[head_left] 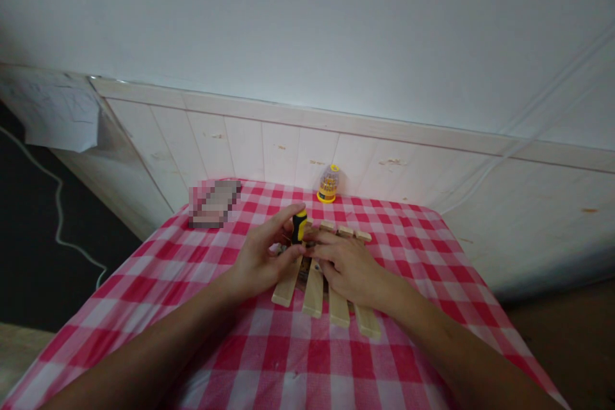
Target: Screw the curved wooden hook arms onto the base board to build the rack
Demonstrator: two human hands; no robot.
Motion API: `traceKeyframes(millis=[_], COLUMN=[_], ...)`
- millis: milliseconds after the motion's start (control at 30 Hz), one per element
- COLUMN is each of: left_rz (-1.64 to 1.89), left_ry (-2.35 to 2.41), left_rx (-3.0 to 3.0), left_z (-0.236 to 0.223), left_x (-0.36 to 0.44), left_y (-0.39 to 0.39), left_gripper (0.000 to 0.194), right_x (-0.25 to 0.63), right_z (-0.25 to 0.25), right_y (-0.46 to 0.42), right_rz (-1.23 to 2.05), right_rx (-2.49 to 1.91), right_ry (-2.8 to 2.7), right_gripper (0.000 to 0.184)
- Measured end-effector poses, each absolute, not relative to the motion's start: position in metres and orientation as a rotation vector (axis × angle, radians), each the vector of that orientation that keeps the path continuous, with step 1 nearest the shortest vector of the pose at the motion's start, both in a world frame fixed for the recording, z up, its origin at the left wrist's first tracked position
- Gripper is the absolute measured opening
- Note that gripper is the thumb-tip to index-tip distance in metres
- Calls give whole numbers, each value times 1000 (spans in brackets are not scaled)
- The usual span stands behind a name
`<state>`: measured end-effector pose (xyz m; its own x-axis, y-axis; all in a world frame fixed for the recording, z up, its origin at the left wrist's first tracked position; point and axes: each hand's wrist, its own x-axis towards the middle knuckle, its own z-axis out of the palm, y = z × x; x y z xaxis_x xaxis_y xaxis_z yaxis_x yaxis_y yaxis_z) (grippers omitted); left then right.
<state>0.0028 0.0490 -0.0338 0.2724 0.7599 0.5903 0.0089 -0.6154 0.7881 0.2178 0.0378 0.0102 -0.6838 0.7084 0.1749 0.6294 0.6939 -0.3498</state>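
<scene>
My left hand [259, 256] is closed around a short screwdriver [299, 228] with a yellow and black handle. The handle stands upright over the leftmost of several pale wooden slats [314, 295]. Its tip is hidden. The slats lie side by side with gaps between them, and something beneath them shows only in part. Across the middle of the slats lies my right hand [354, 267], fingers stretched towards the screwdriver and resting on the wood.
A clear, yellow-based container of screwdriver bits [327, 187] stands near the wall. A blurred-out flat object [216, 204] lies at the back left of the table. The red and white checked tablecloth [269, 359] covers the table, which meets a white panelled wall [281, 134].
</scene>
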Motion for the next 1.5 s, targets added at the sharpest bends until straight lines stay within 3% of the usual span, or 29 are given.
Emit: traceKeyframes(millis=[300, 533, 1133, 1500], left_rz=[1331, 1695, 1843, 1663], left_ry=[653, 649, 757, 785], left_rx=[1707, 1477, 1754, 1665], left_z=[-22, -25, -39, -40], left_x=[5, 17, 23, 18], left_y=[41, 51, 62, 58], left_gripper=[65, 64, 64, 57], right_x=[218, 218, 218, 217], right_z=[12, 15, 15, 15], right_y=[38, 37, 37, 37], right_rz=[406, 429, 389, 411], right_rx=[-1041, -1055, -1051, -1044], right_ry=[-2592, -2596, -2591, -2587], right_gripper=[39, 46, 47, 45])
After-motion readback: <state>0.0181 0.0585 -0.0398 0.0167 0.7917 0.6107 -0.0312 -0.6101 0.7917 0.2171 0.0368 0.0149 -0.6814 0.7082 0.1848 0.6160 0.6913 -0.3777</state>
